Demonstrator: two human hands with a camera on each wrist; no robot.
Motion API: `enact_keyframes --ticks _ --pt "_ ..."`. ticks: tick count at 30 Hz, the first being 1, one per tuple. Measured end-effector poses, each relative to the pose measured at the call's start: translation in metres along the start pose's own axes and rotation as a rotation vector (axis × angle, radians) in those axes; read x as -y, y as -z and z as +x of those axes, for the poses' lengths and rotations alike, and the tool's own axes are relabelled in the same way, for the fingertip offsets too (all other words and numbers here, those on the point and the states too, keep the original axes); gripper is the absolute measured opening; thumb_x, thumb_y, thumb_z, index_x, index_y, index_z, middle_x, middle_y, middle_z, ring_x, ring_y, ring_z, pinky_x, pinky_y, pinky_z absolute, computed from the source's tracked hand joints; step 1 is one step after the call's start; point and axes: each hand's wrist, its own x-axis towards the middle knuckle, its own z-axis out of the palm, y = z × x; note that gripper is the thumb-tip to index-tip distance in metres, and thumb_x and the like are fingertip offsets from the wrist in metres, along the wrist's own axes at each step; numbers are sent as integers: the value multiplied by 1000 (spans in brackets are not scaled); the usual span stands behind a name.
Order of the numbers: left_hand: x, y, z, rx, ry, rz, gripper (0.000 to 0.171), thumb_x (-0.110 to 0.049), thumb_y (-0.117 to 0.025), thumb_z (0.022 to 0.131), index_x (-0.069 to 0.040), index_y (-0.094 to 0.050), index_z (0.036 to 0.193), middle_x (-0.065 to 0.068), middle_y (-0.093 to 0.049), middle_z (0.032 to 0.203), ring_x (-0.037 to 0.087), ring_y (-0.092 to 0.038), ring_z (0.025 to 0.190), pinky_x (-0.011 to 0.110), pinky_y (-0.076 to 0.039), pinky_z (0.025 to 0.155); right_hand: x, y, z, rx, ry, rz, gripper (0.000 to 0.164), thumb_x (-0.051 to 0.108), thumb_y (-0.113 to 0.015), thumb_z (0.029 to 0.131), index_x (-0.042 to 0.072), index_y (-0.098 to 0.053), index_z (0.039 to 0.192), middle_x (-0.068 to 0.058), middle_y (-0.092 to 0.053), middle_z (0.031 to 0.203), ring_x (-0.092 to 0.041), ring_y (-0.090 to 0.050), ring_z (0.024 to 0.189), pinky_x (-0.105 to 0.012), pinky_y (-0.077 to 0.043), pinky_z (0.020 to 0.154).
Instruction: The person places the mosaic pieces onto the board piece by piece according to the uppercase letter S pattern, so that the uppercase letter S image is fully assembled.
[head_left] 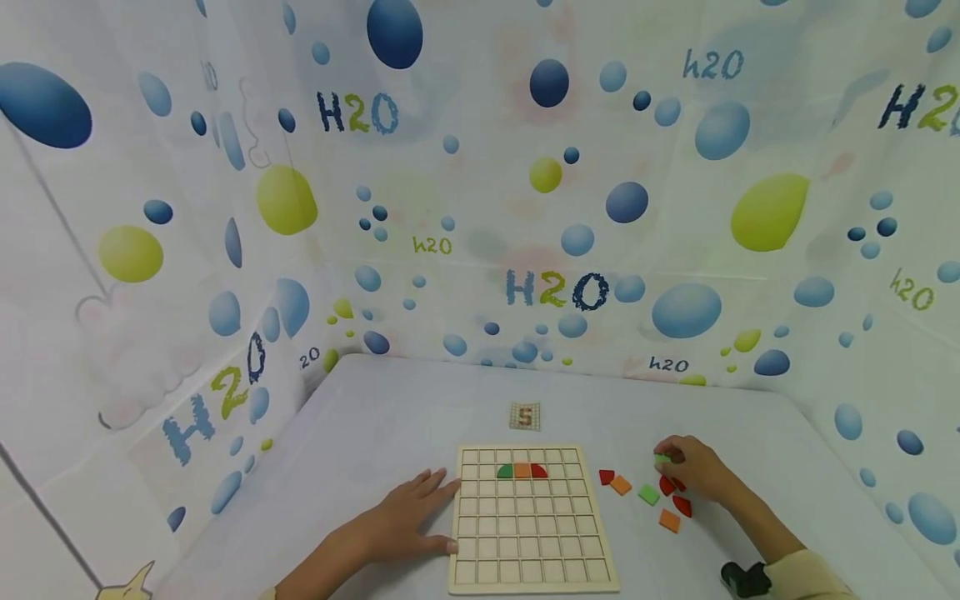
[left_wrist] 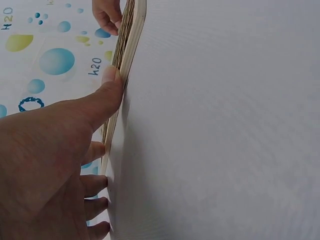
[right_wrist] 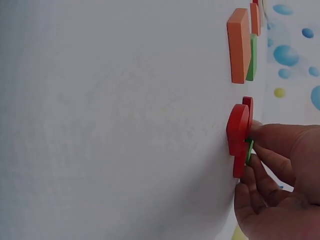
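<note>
My left hand [head_left: 408, 521] lies along the left edge of a wooden grid board [head_left: 532, 550]. In the left wrist view, its thumb [left_wrist: 111, 75] touches the board's side and the fingers are fairly straight. In one upper row of the board sit a green quarter-round piece [head_left: 506, 472], an orange square [head_left: 522, 471] and a red quarter-round piece [head_left: 538, 472]. Right of the board, my right hand [head_left: 693, 468] pinches a green piece [head_left: 662, 458] between thumb and fingers. Red quarter-round pieces [right_wrist: 238, 129] lie close by that hand; its fingers partly hide the green piece.
Between board and right hand lie a red piece [head_left: 606, 477], an orange square [head_left: 620, 485], a light green square [head_left: 648, 494] and another orange square [head_left: 670, 522]. A small patterned card [head_left: 525, 416] lies beyond the board. A dark object [head_left: 742, 579] is by the right sleeve.
</note>
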Motion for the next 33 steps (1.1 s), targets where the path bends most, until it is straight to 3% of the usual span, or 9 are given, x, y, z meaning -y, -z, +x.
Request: enact_keyframes --ticks 14,33 --pt "-3 1 0 -4 7 12 97 -76 -66 88 -26 -36 166 14 -30 173 44 -27 159 67 -30 122 28 -11 5 -14 113 -1 19 8 -75 95 2 -73 113 -9 -70 108 -22 -64 95 -43 -62 90" --pt "-6 3 -2 1 21 4 96 -74 -67 89 -26 -36 166 13 -29 173 44 -26 159 67 -29 123 123 -62 10 66 232 64 14 6 -77 95 5 -73 108 -3 -64 104 -18 -61 97 -39 -56 86"
